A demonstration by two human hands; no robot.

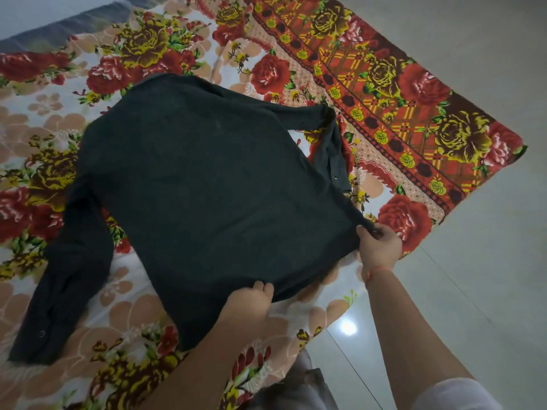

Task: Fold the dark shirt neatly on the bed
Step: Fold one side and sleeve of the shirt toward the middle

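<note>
Pale tiled floor (473, 291) filled the right side of the view, with a bright light reflected in it near the bed's corner. The bed (384, 93) was covered in a sheet printed with red and yellow roses, its patterned red border running along the right edge.

We saw the shirt (207, 179) lying back side up across the middle of the sheet. Its long axis ran diagonally, with the collar pointing up and to the left, away from us, and the hem toward us at the lower right. The left sleeve (68, 261) stretched straight down toward the lower left, its buttoned cuff near the bed's near edge. The right sleeve (325, 134) ran out to the right and then bent back down alongside the body, ending in a cuff with a small button.

Our left hand (251, 303) was on the hem, fingers curled over the cloth's edge and gripping it. Our right hand (380, 244) pinched the hem corner between thumb and fingers, with the fabric pulled taut between the two hands. A thin red thread (379, 272) circled the right wrist.
</note>
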